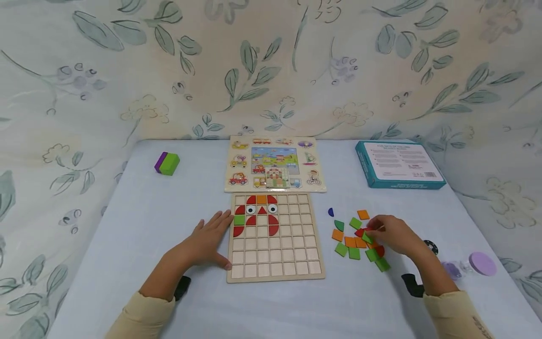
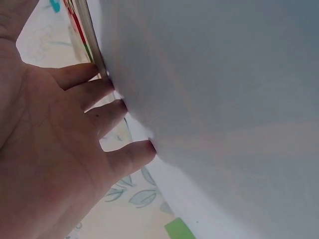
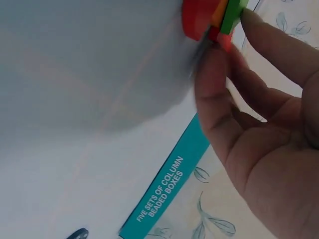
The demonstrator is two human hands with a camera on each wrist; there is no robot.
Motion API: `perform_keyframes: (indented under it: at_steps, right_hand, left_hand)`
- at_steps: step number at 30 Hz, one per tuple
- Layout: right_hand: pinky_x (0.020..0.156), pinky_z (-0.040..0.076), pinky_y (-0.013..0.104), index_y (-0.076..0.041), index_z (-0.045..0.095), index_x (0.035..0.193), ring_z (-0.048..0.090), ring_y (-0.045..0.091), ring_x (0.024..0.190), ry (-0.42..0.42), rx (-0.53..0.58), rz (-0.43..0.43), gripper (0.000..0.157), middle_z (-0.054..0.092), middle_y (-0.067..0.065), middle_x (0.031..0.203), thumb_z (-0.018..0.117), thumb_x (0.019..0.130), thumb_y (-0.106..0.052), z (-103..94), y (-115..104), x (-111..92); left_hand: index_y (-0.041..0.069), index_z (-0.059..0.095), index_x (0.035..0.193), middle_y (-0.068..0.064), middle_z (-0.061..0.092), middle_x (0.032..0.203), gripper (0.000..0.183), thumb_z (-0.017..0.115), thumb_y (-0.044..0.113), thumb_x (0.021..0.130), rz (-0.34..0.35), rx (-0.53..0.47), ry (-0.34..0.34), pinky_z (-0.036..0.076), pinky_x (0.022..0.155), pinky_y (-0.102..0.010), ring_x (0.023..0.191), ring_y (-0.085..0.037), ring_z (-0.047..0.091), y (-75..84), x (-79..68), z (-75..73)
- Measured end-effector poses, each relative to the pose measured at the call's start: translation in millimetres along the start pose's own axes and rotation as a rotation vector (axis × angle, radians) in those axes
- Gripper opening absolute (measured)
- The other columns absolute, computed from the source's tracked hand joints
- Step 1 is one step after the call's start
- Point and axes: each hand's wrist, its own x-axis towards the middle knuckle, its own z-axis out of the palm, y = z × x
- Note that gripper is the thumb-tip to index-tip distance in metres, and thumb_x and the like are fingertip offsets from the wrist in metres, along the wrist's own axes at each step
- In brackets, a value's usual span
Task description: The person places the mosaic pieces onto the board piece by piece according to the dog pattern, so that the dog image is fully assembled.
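A wooden grid board [image 1: 274, 256] holds red, orange and green tiles and two eye pieces in its upper left part. My left hand [image 1: 207, 239] lies with spread, straight fingers along the board's left edge; its thumb and fingertips touch the frame. Over to the right, the curled fingers of my right hand [image 1: 391, 231] are at a loose pile of tiles. Its thumb touches a green square tile [image 3: 233, 16], and the index fingertip is against a red piece [image 3: 224, 40]. Whether either piece is pinched, I cannot tell. More orange tiles [image 1: 338, 235] and green tiles [image 1: 341, 249] lie around.
Behind the board lies a picture puzzle [image 1: 237, 153] with a small card [image 1: 277, 177] on it. A teal box [image 1: 400, 165] stands at the back right, a green and purple block [image 1: 169, 164] at the back left. A purple lid [image 1: 482, 263] lies by the right forearm.
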Motion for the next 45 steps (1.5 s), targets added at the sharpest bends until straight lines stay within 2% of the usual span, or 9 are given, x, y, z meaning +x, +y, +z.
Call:
perform_keyframes:
  at_steps: [6, 9, 12, 17, 23, 28, 31, 38, 45]
  right_hand:
    - [0.072, 0.050, 0.035, -0.008, 0.057, 0.102, 0.052, 0.023, 0.091, 0.047, 0.100, -0.016, 0.036, 0.060, 0.007, 0.098, 0.068, 0.080, -0.034, 5.5, 9, 2]
    - [0.073, 0.051, 0.034, -0.008, 0.056, 0.108, 0.054, 0.025, 0.093, 0.084, 0.167, -0.068, 0.033, 0.059, 0.009, 0.102, 0.063, 0.085, -0.030, 5.3, -3, 3]
    - [0.078, 0.052, 0.036, -0.009, 0.053, 0.117, 0.056, 0.025, 0.094, 0.032, 0.263, -0.193, 0.034, 0.057, 0.009, 0.107, 0.059, 0.089, -0.027, 8.1, -41, 10]
    - [0.078, 0.051, 0.041, -0.010, 0.055, 0.117, 0.058, 0.026, 0.090, -0.156, 0.341, -0.436, 0.029, 0.057, 0.007, 0.103, 0.057, 0.090, -0.020, 24.2, -114, 24]
    - [0.073, 0.050, 0.027, -0.013, 0.061, 0.106, 0.058, 0.011, 0.082, -0.152, 0.195, -0.560, 0.018, 0.063, -0.006, 0.091, 0.060, 0.088, -0.016, 55.3, -165, 27]
    - [0.072, 0.048, 0.022, -0.015, 0.065, 0.106, 0.056, 0.005, 0.079, -0.109, 0.028, -0.636, 0.021, 0.063, -0.009, 0.089, 0.062, 0.085, -0.011, 84.5, -199, 33]
    - [0.072, 0.048, 0.022, -0.015, 0.064, 0.106, 0.055, 0.006, 0.078, -0.061, -0.056, -0.632, 0.021, 0.064, -0.008, 0.088, 0.063, 0.085, -0.011, 95.0, -214, 35]
    - [0.076, 0.049, 0.024, -0.014, 0.066, 0.101, 0.055, 0.008, 0.081, 0.009, -0.195, -0.605, 0.018, 0.063, -0.006, 0.088, 0.065, 0.083, -0.017, 105.5, -227, 34]
    - [0.070, 0.048, 0.021, -0.013, 0.069, 0.100, 0.051, 0.009, 0.079, 0.029, -0.261, -0.694, 0.022, 0.057, -0.002, 0.089, 0.070, 0.079, -0.020, 111.4, -231, 30]
  left_hand:
    - [0.015, 0.021, 0.144, -0.004, 0.015, 0.152, 0.119, 0.084, 0.049, 0.049, -0.024, 0.019, -0.024, 0.009, 0.107, -0.059, 0.139, -0.026, 0.005, 2.1, -2.9, -2.5]
    - [0.015, 0.021, 0.144, -0.005, 0.014, 0.152, 0.119, 0.084, 0.048, 0.049, -0.023, 0.010, -0.036, 0.008, 0.107, -0.059, 0.139, -0.026, 0.004, 0.9, -4.1, -3.0]
    - [0.015, 0.021, 0.145, -0.004, 0.014, 0.152, 0.120, 0.084, 0.050, 0.048, -0.040, 0.025, -0.031, 0.009, 0.106, -0.059, 0.139, -0.026, 0.004, -3.9, -6.3, -1.1]
    - [0.017, 0.020, 0.145, -0.002, 0.013, 0.152, 0.122, 0.083, 0.051, 0.047, -0.064, 0.022, -0.021, 0.010, 0.107, -0.058, 0.139, -0.024, 0.004, -7.3, -6.6, 2.7]
    - [0.017, 0.018, 0.145, -0.001, 0.012, 0.152, 0.119, 0.082, 0.052, 0.050, 0.001, 0.006, -0.031, 0.009, 0.108, -0.056, 0.140, -0.022, 0.002, 6.7, 8.2, 1.0]
    - [0.019, 0.018, 0.145, 0.000, 0.011, 0.152, 0.119, 0.082, 0.051, 0.051, -0.018, 0.013, -0.045, 0.008, 0.109, -0.055, 0.140, -0.021, 0.002, 14.6, 11.7, -2.8]
    - [0.018, 0.018, 0.145, 0.000, 0.011, 0.152, 0.118, 0.082, 0.049, 0.052, -0.025, 0.009, -0.043, 0.008, 0.109, -0.055, 0.140, -0.022, 0.002, 15.7, 9.6, -3.9]
    - [0.019, 0.017, 0.146, 0.000, 0.011, 0.152, 0.118, 0.082, 0.049, 0.052, -0.038, 0.024, -0.032, 0.008, 0.109, -0.054, 0.140, -0.022, 0.002, 13.3, 5.9, -4.1]
    - [0.020, 0.016, 0.146, 0.001, 0.010, 0.152, 0.119, 0.081, 0.051, 0.051, -0.049, 0.037, -0.032, 0.009, 0.109, -0.055, 0.140, -0.021, 0.001, 6.5, 3.3, -2.9]
